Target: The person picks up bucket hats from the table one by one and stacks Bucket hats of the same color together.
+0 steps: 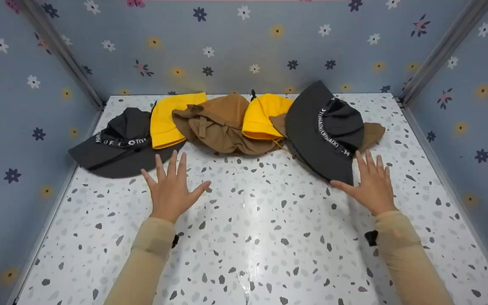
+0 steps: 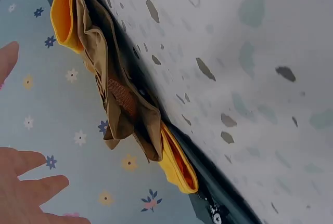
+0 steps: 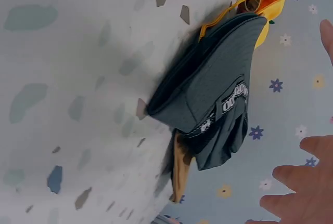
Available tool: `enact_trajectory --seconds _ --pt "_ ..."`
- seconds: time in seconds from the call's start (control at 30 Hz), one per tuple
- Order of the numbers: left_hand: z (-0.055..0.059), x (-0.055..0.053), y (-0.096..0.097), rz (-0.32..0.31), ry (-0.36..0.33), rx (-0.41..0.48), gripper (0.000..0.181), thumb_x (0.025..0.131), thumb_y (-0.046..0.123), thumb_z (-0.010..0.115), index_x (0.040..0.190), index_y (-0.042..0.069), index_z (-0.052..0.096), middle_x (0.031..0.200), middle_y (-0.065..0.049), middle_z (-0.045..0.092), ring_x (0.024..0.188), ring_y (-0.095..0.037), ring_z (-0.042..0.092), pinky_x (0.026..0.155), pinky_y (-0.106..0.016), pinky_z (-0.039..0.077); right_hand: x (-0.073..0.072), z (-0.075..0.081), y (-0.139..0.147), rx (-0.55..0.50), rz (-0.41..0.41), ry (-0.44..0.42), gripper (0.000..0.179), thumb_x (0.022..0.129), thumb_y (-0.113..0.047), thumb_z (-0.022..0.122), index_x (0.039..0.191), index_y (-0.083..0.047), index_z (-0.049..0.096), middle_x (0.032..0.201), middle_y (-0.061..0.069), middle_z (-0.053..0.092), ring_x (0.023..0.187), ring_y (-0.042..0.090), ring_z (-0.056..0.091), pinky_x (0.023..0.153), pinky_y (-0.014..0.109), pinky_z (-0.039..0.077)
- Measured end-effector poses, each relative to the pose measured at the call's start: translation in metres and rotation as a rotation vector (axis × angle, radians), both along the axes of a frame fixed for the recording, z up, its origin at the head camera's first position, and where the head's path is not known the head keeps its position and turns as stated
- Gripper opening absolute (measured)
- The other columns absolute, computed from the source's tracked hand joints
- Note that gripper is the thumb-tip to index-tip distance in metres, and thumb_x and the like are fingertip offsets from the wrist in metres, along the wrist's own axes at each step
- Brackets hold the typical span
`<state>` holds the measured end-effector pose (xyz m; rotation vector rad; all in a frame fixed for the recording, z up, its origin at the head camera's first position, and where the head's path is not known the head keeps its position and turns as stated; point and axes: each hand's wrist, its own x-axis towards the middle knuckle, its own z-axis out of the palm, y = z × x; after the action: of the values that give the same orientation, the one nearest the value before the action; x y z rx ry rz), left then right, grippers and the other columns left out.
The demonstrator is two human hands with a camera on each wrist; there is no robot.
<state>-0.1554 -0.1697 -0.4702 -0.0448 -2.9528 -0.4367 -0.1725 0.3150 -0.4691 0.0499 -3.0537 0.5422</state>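
A row of hats is laid from left to right across the far part of the table (image 1: 244, 237). The left dark hat (image 1: 117, 159) is turned with its brim towards the near left; the brown hat (image 1: 227, 131) is stretched sideways between the left yellow hat (image 1: 170, 123) and the right yellow hat (image 1: 263, 118). The right dark hat (image 1: 311, 135) is slanted, its long brim run from far left to near right and its crown turned right. The left hand (image 1: 170, 190) is spread just nearer than the left dark hat, the right hand (image 1: 373, 186) beside the right dark hat's near end; both are opened wide and nothing is held. Whether the brims are touched cannot be told. A brown flap (image 1: 373, 132) is mostly hidden behind the right dark hat, and both hands are cut off in the wrist views.
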Motion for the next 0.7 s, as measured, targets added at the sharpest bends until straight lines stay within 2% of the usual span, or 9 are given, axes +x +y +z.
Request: enact_trajectory --seconds 0.17,0.43,0.53,0.57,0.63,0.7 --pt "-0.003 -0.001 0.010 -0.007 0.009 0.129 0.093 0.088 0.067 0.058 0.156 0.010 0.030 0.161 -0.015 0.031 0.151 -0.046 0.012 0.114 -0.075 0.010 -0.004 -0.006 0.006 -0.114 -0.053 -0.079 0.118 0.080 -0.075 0.062 0.160 -0.010 0.005 0.164 0.026 0.004 0.147 0.054 0.004 0.116 0.071 0.008" --pt "-0.006 -0.004 0.023 -0.029 0.006 0.199 0.089 0.089 0.063 0.061 0.154 0.009 0.034 0.159 -0.013 0.035 0.149 -0.042 0.020 0.116 -0.068 0.018 -0.010 -0.014 0.011 -0.424 -0.190 -0.302 0.120 0.082 -0.076 0.058 0.159 -0.011 -0.008 0.163 0.028 0.009 0.143 0.049 0.029 0.118 0.062 0.023" --pt "-0.008 -0.004 0.027 -0.038 -0.009 0.234 0.088 0.090 0.062 0.061 0.154 0.009 0.033 0.159 -0.013 0.034 0.149 -0.042 0.021 0.118 -0.065 0.019 -0.014 -0.018 0.012 -0.508 -0.257 -0.383 0.120 0.083 -0.077 0.055 0.159 -0.011 -0.010 0.163 0.027 0.012 0.143 0.048 0.030 0.117 0.060 0.027" --pt "-0.008 -0.004 0.028 -0.042 -0.012 0.242 0.088 0.090 0.061 0.061 0.155 0.009 0.033 0.159 -0.013 0.034 0.149 -0.041 0.021 0.118 -0.064 0.019 -0.016 -0.020 0.012 -0.540 -0.275 -0.404 0.119 0.084 -0.076 0.054 0.159 -0.010 -0.010 0.162 0.028 0.013 0.145 0.047 0.025 0.117 0.059 0.028" --pt "-0.010 -0.004 0.030 -0.045 -0.020 0.251 0.087 0.091 0.061 0.060 0.155 0.009 0.032 0.160 -0.012 0.034 0.149 -0.041 0.021 0.118 -0.064 0.021 -0.019 -0.023 0.012 -0.599 -0.316 -0.433 0.116 0.086 -0.073 0.055 0.159 -0.008 -0.009 0.161 0.028 0.017 0.135 0.043 0.041 0.114 0.053 0.035" --pt "-0.011 -0.004 0.032 -0.042 -0.027 0.259 0.087 0.091 0.061 0.060 0.155 0.010 0.032 0.160 -0.011 0.034 0.150 -0.040 0.020 0.116 -0.065 0.023 -0.022 -0.027 0.012 -0.657 -0.354 -0.448 0.112 0.089 -0.067 0.056 0.159 -0.006 -0.007 0.160 0.027 0.022 0.114 0.031 0.057 0.106 0.044 0.044"
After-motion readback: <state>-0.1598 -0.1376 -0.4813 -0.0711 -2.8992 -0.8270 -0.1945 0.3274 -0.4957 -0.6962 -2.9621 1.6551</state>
